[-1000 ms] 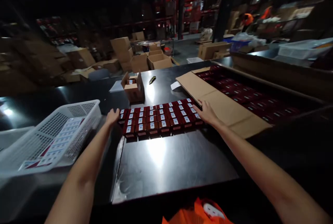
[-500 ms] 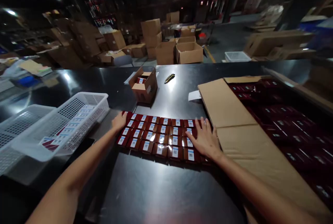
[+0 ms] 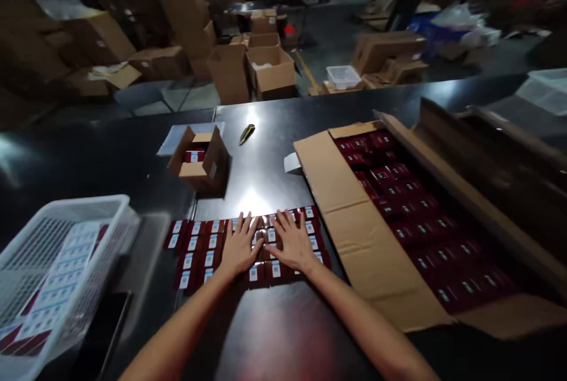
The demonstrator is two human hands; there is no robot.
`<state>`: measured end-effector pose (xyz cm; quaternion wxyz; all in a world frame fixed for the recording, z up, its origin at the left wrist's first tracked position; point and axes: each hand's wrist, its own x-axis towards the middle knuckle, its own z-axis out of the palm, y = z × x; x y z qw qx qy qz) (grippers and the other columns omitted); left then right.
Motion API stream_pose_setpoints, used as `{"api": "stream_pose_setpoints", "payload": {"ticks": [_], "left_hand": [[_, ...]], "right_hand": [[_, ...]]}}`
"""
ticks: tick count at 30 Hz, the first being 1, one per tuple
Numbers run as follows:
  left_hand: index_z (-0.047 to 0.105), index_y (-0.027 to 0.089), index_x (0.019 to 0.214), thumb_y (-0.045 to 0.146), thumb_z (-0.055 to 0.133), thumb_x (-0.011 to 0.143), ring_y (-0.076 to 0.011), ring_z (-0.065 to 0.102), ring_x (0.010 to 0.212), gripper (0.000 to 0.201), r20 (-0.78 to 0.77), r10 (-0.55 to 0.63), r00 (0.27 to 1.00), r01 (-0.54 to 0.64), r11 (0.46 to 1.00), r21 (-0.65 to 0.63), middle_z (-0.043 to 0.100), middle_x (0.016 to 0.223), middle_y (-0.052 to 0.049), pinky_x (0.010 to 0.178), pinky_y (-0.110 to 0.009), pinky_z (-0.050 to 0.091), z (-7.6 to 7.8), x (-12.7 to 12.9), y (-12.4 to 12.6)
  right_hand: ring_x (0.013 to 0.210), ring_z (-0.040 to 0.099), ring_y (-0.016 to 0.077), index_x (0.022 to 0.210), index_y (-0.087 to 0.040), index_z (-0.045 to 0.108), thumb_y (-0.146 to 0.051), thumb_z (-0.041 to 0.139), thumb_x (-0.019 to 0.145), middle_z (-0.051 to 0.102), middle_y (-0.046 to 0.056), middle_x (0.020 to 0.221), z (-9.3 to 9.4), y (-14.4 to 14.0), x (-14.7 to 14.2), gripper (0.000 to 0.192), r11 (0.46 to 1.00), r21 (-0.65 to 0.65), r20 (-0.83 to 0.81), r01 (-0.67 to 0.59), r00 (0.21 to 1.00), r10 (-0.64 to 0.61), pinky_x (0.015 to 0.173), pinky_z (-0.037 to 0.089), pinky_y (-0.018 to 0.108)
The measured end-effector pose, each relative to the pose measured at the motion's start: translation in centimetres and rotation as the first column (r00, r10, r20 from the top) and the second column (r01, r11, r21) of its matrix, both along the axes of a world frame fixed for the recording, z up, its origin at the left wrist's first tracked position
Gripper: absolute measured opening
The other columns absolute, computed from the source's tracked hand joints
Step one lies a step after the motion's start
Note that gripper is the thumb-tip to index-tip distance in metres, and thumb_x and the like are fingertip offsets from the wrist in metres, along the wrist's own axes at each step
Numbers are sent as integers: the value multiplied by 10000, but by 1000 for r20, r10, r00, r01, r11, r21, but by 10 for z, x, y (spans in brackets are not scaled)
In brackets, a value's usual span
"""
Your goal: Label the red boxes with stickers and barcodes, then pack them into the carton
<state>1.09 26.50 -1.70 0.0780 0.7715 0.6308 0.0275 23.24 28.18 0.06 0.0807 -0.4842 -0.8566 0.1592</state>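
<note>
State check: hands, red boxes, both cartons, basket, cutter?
left hand: open, flat on the red boxes
right hand: open, flat on the red boxes
red boxes: laid in rows on the table, labels up
large carton: flaps open, packed with red boxes
small carton: open, a red box inside
white basket: holds labelled packs
cutter: lying on the table, untouched

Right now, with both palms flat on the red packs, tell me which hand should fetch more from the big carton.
Right, probably. The right hand lies on the red packs at the end nearer the big carton, whose open side sits just right of it. The left hand would have to cross over.
</note>
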Motion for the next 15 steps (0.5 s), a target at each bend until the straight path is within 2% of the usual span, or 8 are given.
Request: {"api": "stream_pose_setpoints", "payload": {"ticks": [2,5,7,9,12,15], "left_hand": [[365,200,1526,491,342,978,-343,196,1522,620,-2,-41,999,41,999,-5,262,1633,-107,1216,-616,160,-7,12,-6],[377,171,1517,475,336,981,-353,211,1516,618,-39,-50,998,50,999,5,265,1625,-132,1204,-621,186,-10,10,-6],[365,170,1520,455,339,980,-350,212,1516,611,-86,-45,995,45,999,1,261,1625,-130,1203,-614,186,-10,7,-3],[354,156,1520,445,352,973,-353,203,1517,619,-137,-24,990,24,1000,3,269,1622,-129,1205,-615,163,-8,9,-1],[348,99,1514,439,352,966,-362,169,1523,645,-141,-8,990,19,997,73,270,1622,-155,1214,-610,113,-1,25,-1],[319,59,1519,415,310,979,-345,139,1532,647,-62,-92,994,101,982,162,236,1632,-170,1231,-568,92,6,53,-4]], "right_hand": [[1521,175,326,1548,-208,326,-707,374,921,247,124,1632,-4,-4,-5,802,1000,-28,-43,1,999,-2,1199,-48,642],[1522,168,333,1537,-185,344,-699,448,902,257,146,1625,-5,-2,-4,824,999,-53,-125,-8,992,1,1196,-60,644],[1519,185,329,1537,-174,341,-678,489,897,272,149,1618,2,-2,0,828,998,-69,-163,3,987,-14,1206,-28,631],[1522,174,318,1557,-141,279,-637,474,924,249,157,1623,12,-11,6,827,995,-66,-176,80,980,-91,1216,28,616],[1533,95,326,1584,-103,133,-570,432,955,181,171,1639,24,-52,22,838,958,-35,-198,283,938,-284,1212,62,631],[1523,166,302,1597,-213,93,-473,470,934,247,104,1637,23,-128,41,806,881,-82,-347,466,815,-464,1234,142,564]]}}
